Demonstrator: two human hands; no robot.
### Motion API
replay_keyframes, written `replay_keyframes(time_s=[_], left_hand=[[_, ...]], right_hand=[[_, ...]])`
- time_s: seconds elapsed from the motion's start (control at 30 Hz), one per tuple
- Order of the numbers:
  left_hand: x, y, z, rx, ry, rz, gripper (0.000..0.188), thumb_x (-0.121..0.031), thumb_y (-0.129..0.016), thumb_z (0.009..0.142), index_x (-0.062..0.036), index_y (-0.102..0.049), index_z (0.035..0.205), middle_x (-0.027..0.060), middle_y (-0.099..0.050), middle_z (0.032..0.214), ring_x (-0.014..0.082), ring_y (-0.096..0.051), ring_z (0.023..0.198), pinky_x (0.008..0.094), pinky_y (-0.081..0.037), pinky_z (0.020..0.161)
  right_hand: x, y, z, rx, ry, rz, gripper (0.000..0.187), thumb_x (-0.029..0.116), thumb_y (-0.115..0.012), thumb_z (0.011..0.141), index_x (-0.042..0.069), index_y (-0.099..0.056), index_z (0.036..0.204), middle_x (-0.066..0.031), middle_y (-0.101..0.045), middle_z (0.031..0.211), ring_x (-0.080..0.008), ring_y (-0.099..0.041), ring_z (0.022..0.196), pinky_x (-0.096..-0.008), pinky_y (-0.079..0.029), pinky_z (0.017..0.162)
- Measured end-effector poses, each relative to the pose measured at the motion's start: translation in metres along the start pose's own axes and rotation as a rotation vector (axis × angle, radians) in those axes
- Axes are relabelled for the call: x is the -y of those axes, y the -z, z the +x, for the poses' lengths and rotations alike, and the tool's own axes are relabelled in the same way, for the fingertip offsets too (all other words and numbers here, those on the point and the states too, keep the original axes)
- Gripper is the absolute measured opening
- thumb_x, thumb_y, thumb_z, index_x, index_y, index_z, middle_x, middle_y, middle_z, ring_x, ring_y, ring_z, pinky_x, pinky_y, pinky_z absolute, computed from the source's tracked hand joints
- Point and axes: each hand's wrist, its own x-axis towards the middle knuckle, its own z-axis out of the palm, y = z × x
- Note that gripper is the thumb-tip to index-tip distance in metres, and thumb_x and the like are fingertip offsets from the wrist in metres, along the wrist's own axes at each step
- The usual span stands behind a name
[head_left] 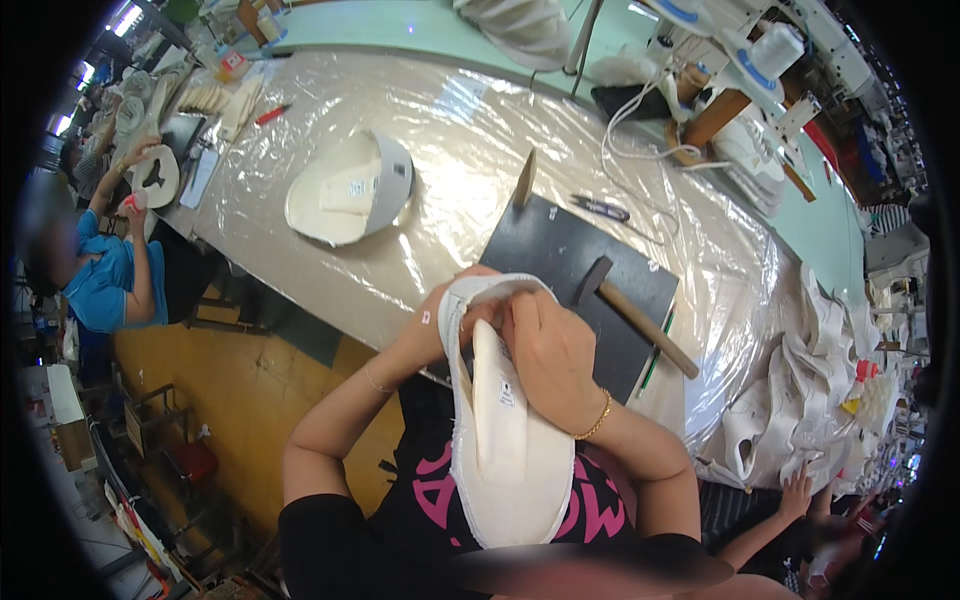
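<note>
A white shoe upper [512, 510] is held up in front of my chest, its toe end toward me and its collar away. My left hand [432, 318] is wrapped round the outside of the collar; the upper hides most of its fingers. My right hand [550, 350] is curled over the opposite edge, fingers bent into the opening and pinching near the collar lining. What lies between those fingertips is hidden. Beyond my hands is a black board [545, 245] with a wooden-handled hammer [645, 328] resting on it.
A second white upper [340, 195] stands on the plastic-covered table [270, 170]. Thread snips [600, 207] and a pointed tool [525, 180] lie near the board. White uppers [780, 410] are heaped at right. A blue-shirted person [115, 270] works at left; another person's hand [796, 492] is at lower right.
</note>
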Motion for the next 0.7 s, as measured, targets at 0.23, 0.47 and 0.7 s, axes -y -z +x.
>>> replay_keyframes(time_s=[0.23,0.47,0.7], left_hand=[[0.004,-0.001,0.001,0.031,0.078,-0.070,0.026,-0.016,-0.060,0.095,-0.0010,-0.061,0.116,0.0077,-0.067,0.097,0.0139,-0.062,0.088,0.0295,-0.051,0.081],[0.011,0.001,-0.002,0.001,0.041,0.038,0.027,-0.017,-0.060,0.095,-0.0031,-0.060,0.118,0.0063,-0.065,0.098,0.0128,-0.060,0.087,0.0285,-0.050,0.079],[0.006,0.002,-0.008,0.025,0.028,0.034,0.024,-0.016,-0.059,0.096,-0.0024,-0.060,0.116,0.0064,-0.064,0.095,0.0153,-0.061,0.085,0.0302,-0.050,0.079]], right_hand=[[0.002,-0.002,0.001,-0.052,0.013,-0.020,0.015,0.012,-0.068,0.082,0.004,-0.057,0.086,-0.0112,-0.055,0.076,-0.0272,-0.059,0.062,-0.0383,-0.047,0.056],[0.008,-0.003,-0.001,-0.002,0.093,-0.098,0.013,0.013,-0.064,0.077,0.006,-0.054,0.080,-0.0073,-0.051,0.074,-0.0207,-0.058,0.067,-0.0326,-0.047,0.062],[0.009,-0.005,-0.004,-0.003,0.056,-0.070,0.014,0.014,-0.065,0.078,0.007,-0.053,0.078,-0.0082,-0.052,0.074,-0.0214,-0.058,0.067,-0.0328,-0.047,0.064]])
